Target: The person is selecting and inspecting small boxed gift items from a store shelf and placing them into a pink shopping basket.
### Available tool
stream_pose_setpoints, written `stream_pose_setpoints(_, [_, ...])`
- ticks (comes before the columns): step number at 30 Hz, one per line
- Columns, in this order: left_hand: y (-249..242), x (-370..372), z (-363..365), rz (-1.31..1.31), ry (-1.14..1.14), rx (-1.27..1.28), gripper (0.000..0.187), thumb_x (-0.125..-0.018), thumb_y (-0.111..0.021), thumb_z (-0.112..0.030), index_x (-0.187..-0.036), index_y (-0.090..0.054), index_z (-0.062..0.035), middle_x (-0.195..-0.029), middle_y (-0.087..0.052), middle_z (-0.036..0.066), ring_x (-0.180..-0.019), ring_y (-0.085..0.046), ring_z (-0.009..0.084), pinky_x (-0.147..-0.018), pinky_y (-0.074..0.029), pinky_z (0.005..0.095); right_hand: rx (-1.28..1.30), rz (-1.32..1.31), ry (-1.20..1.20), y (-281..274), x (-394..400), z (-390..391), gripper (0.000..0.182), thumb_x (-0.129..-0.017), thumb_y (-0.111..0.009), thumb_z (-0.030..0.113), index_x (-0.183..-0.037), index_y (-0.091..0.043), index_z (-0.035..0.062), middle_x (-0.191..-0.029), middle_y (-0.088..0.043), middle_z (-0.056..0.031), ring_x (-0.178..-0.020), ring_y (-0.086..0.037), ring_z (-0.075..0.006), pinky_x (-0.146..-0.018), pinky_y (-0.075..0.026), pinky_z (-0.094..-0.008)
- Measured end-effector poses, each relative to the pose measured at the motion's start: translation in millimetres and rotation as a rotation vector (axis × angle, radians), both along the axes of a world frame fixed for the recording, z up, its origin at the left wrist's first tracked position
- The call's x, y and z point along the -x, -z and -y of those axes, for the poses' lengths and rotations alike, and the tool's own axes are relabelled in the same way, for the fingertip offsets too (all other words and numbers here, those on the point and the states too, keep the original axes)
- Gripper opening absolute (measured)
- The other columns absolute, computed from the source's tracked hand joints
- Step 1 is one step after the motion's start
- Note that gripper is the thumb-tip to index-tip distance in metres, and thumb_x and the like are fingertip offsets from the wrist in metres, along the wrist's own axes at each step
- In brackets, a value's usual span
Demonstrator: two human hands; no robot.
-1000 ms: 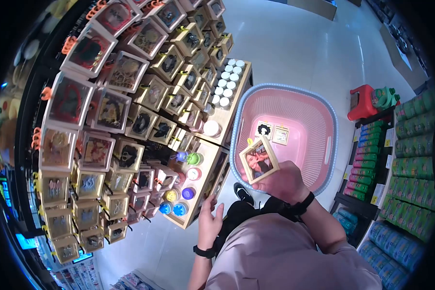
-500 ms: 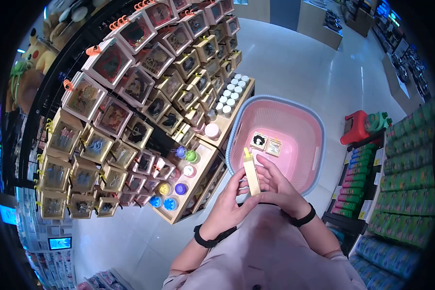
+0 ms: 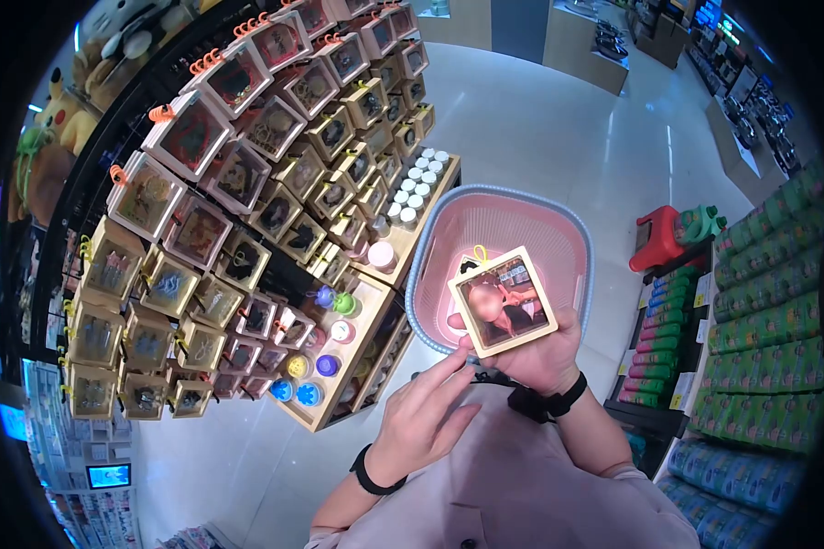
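Note:
My right hand point(image 3: 551, 359) holds a square, pale yellow-framed box point(image 3: 462, 311) from below and from its right side. The box's clear window faces up and is full of reflections, so its contents are hard to make out. A yellow loop sticks up from its top edge. My left hand point(image 3: 421, 416) is just off the lower left corner of the box, fingers stretched out and holding nothing. Beneath the box stands a pink basket point(image 3: 558, 229) with a grey-blue rim; the held box hides most of what lies inside.
On the left, a rack carries rows of similar window boxes point(image 3: 146, 192) on coloured loops. Beside it a wooden shelf point(image 3: 339, 403) bears small jars and white-capped bottles point(image 3: 426, 178). Right of the basket stand shelves of green packs point(image 3: 760, 375) and a red container point(image 3: 655, 240).
The box has turned from edge-on to window-up and now rests in my right hand. My left hand has come away from it, down and left. The view has shifted slightly.

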State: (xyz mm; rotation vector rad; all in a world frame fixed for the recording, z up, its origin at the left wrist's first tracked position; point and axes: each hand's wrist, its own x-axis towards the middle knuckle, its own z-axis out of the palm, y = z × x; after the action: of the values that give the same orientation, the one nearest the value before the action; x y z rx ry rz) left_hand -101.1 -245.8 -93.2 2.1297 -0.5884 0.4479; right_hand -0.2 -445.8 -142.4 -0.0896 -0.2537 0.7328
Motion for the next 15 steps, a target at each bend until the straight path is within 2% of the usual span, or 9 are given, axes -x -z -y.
stream_pose_setpoints(1, [0.2,0.2,0.3,-0.019,0.004,0.011,0.053,-0.079,-0.082,-0.006,-0.128,-0.063,0.0022,-0.136,-0.061,0.023,-0.106,-0.070,0.0348,-0.086,-0.058,0.0384,0.033,-0.003,0.022,-5.5,-0.5,-2.5,0.099,-0.085,-0.058,0.045,-0.162,-0.013,0.0025,-0.161,-0.027,-0.0293,-0.143,-0.032,-0.0579,-0.099,-0.052,-0.0623])
stream_pose_setpoints(3, [0.2,1.3,1.5,-0.061,0.012,0.029,0.049,-0.083,-0.078,-0.003,-0.129,-0.061,0.0019,-0.138,-0.060,0.025,-0.117,-0.067,0.0367,-0.096,-0.056,0.0401,0.086,0.025,0.025,-7.1,-2.5,-1.9,0.099,-0.084,-0.059,0.045,-0.162,-0.014,0.0024,-0.160,-0.028,-0.0321,-0.141,-0.036,-0.0580,-0.096,-0.054,-0.0597])
stream_pose_setpoints(6, [-1.4,-0.7,4.6,-0.076,-0.051,0.053,0.045,-0.087,-0.076,-0.006,-0.130,-0.061,0.0018,-0.136,-0.060,0.025,-0.117,-0.067,0.0355,-0.095,-0.056,0.0395,0.014,0.019,-0.007,0.9,-6.0,0.6,0.099,-0.084,-0.059,0.044,-0.161,-0.015,0.0010,-0.155,-0.029,-0.0413,-0.134,-0.045,-0.0585,-0.092,-0.055,-0.0543])
stream_pose_setpoints(7, [8.8,-3.4,2.7,-0.037,-0.068,0.066,0.050,-0.091,-0.074,-0.009,-0.136,-0.056,0.0007,-0.140,-0.057,0.025,-0.117,-0.067,0.0332,-0.095,-0.057,0.0396,0.016,0.023,-0.007,-0.8,-6.0,1.6,0.099,-0.084,-0.059,0.044,-0.161,-0.015,0.0007,-0.154,-0.029,-0.0429,-0.133,-0.046,-0.0588,-0.092,-0.055,-0.0536])
stream_pose_setpoints(10, [12.7,-8.5,6.0,-0.111,-0.138,0.186,0.059,-0.091,-0.075,-0.011,-0.143,-0.048,0.0011,-0.146,-0.052,0.024,-0.118,-0.066,0.0313,-0.096,-0.057,0.0403,0.040,0.013,-0.003,-2.5,-3.3,5.4,0.099,-0.084,-0.059,0.044,-0.161,-0.014,-0.0008,-0.153,-0.029,-0.0441,-0.134,-0.045,-0.0593,-0.091,-0.056,-0.0530])
stream_pose_setpoints(11, [15.8,-10.9,5.0,-0.133,-0.115,0.152,0.076,-0.090,-0.077,-0.015,-0.151,-0.036,0.0016,-0.152,-0.046,0.024,-0.120,-0.064,0.0308,-0.099,-0.055,0.0421,0.051,0.005,-0.001,-2.6,-2.0,6.0,0.100,-0.085,-0.059,0.044,-0.161,-0.014,-0.0014,-0.153,-0.029,-0.0439,-0.134,-0.045,-0.0595,-0.091,-0.056,-0.0531])
stream_pose_setpoints(14, [18.1,-19.0,11.5,-0.186,-0.103,0.163,0.089,-0.088,-0.081,-0.020,-0.155,-0.027,0.0020,-0.155,-0.041,0.024,-0.125,-0.061,0.0323,-0.101,-0.054,0.0437,0.065,0.017,-0.081,-4.1,-3.2,7.1,0.099,-0.084,-0.058,0.043,-0.160,-0.014,-0.0037,-0.153,-0.030,-0.0432,-0.135,-0.044,-0.0597,-0.092,-0.056,-0.0542])
stream_pose_setpoints(15, [18.2,-20.9,9.7,-0.208,-0.102,0.071,0.100,-0.086,-0.083,-0.025,-0.158,-0.020,0.0020,-0.155,-0.039,0.024,-0.128,-0.059,0.0331,-0.103,-0.052,0.0444,0.095,0.018,-0.082,-7.4,-2.4,6.9,0.096,-0.085,-0.055,0.042,-0.159,-0.018,-0.0060,-0.152,-0.035,-0.0408,-0.135,-0.044,-0.0592,-0.094,-0.055,-0.0556])
